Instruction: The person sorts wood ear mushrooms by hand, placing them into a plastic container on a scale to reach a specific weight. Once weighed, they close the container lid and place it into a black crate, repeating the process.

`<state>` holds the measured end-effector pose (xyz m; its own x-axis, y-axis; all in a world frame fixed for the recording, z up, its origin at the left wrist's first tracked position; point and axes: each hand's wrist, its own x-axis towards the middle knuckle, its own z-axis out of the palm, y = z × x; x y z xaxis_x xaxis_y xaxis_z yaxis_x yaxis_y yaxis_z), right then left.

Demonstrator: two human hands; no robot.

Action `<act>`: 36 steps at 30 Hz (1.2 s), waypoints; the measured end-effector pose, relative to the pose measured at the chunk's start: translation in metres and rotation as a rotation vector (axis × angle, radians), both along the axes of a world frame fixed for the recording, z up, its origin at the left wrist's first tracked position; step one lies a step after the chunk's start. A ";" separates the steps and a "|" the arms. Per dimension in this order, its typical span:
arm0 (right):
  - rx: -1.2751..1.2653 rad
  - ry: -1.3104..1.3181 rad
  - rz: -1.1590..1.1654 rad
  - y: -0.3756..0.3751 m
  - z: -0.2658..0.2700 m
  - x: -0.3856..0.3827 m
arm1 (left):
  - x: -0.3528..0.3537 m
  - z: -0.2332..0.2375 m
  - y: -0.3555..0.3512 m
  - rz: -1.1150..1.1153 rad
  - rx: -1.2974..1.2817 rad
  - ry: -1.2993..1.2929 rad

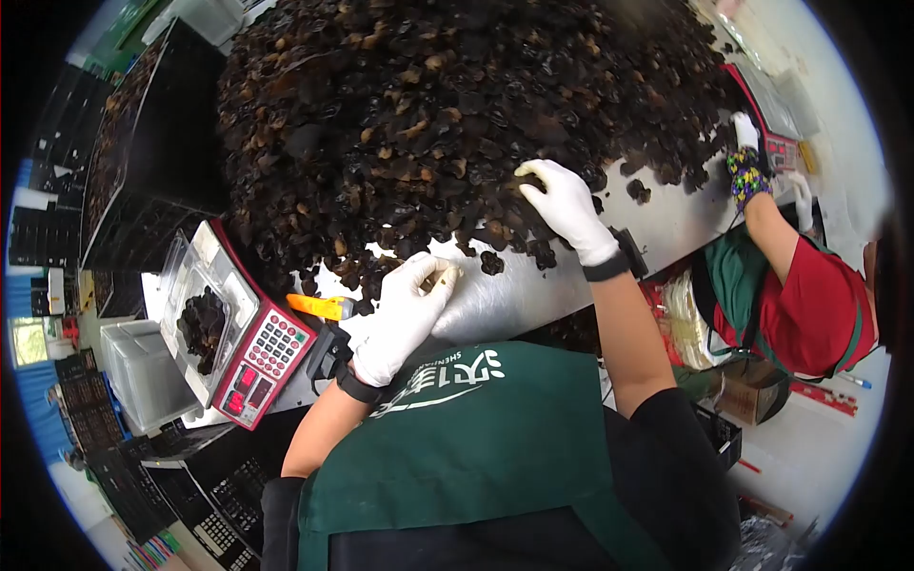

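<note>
A large heap of dark wood ear mushrooms (409, 124) covers the metal table in front of me. My left hand (405, 314), in a white glove, is held over the table's near edge with its fingers curled together. Whatever is at its fingertips is too small to name. Over the near right part of the heap is my right hand (569, 209), also gloved in white, its thumb and forefinger apart and nothing visible between them. Left of my left hand stands a red and white scale (271, 347), bearing a clear plastic container (181, 285) with some mushrooms (202, 328) in it.
An orange-handled tool (319, 306) lies beside the scale. Stacked clear containers (143, 376) and black crates (171, 124) stand at the left. A co-worker in a red shirt (819, 314) works at the right, near a second red scale (781, 147). Bare metal tabletop (514, 295) shows along the near edge.
</note>
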<state>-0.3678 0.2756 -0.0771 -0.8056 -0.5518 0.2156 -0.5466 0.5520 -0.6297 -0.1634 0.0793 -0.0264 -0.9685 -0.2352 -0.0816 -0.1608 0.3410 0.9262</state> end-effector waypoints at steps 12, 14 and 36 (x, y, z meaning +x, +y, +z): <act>-0.681 -1.043 0.071 -0.030 0.068 0.107 | -0.016 0.013 0.007 0.100 0.035 0.051; -0.691 -1.095 0.072 -0.026 0.062 0.111 | -0.009 0.010 0.007 0.126 0.160 0.043; -0.342 -0.465 -0.111 -0.040 0.051 0.149 | 0.004 0.007 0.012 0.182 0.609 -0.140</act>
